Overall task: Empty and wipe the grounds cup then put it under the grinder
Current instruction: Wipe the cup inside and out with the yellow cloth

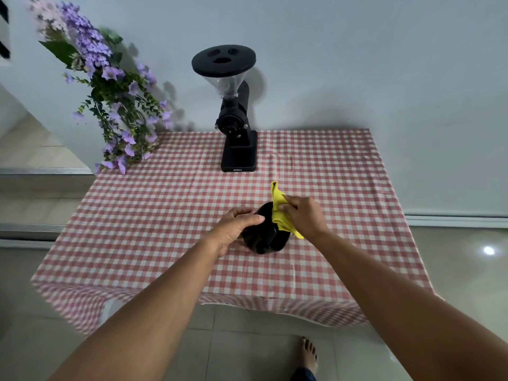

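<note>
The black grounds cup point(265, 237) is near the middle of the checked table, tilted with its mouth toward the far side. My left hand point(236, 228) grips its left side. My right hand point(302, 215) holds a yellow cloth point(280, 213) pressed against the cup's rim on the right. The black grinder point(236, 111) with a clear hopper stands at the back of the table against the wall, and the base point(238, 158) under its spout has nothing on it.
A bunch of purple flowers point(115, 100) leans over the table's back left corner. The red-and-white checked tablecloth point(165, 215) hangs over the front edge. A bare foot point(308, 353) stands on the tiled floor below.
</note>
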`<state>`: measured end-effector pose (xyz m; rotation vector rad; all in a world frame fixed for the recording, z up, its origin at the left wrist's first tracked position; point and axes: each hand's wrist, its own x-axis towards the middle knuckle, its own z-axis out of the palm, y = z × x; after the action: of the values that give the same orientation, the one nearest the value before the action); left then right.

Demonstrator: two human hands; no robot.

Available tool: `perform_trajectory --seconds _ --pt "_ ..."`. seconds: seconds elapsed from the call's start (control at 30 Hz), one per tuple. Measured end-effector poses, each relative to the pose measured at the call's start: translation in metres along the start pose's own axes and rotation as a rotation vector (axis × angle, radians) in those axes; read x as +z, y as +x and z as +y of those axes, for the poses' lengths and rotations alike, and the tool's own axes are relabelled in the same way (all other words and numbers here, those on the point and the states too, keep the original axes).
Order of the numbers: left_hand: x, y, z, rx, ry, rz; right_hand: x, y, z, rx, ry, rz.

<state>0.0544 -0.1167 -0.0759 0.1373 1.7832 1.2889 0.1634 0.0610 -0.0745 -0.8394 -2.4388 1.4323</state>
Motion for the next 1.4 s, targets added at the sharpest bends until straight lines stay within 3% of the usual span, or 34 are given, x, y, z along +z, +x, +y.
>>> perform_trajectory --seconds 0.17,0.27,0.5,0.6,0.73,0.97,1.2,1.33,1.4 --pt "0.009 -0.003 -0.005 0.027 -0.061 0.021 0.014 0.004 -0.002 0.136 0.104 0.08" --pt "0.011 -0.007 -0.011 0.051 -0.136 0.01 0.008 0.003 -0.003 0.114 0.169 0.022" --pt "0.017 -0.009 -0.024 0.096 -0.288 0.039 -0.001 0.0 0.002 0.015 -0.06 0.024" --pt "0.017 -0.007 -0.022 0.125 -0.392 0.038 0.002 -0.005 0.007 0.087 -0.132 0.027" --pt "0.012 -0.005 -0.015 0.151 -0.276 -0.011 0.006 -0.006 0.005 0.261 -0.129 0.022" --pt "0.009 -0.005 0.008 0.16 -0.195 -0.02 -0.002 -0.004 -0.013 0.043 -0.294 0.096" --pt "0.016 -0.005 0.01 0.218 -0.278 0.061 0.002 0.003 -0.016 0.462 0.099 -0.061" --pt "0.014 -0.005 0.016 0.216 -0.199 0.023 -0.007 0.012 -0.022 0.218 -0.206 0.114" --pt "0.014 -0.006 0.02 0.201 -0.215 0.021 -0.007 0.011 -0.021 0.084 -0.308 0.125"
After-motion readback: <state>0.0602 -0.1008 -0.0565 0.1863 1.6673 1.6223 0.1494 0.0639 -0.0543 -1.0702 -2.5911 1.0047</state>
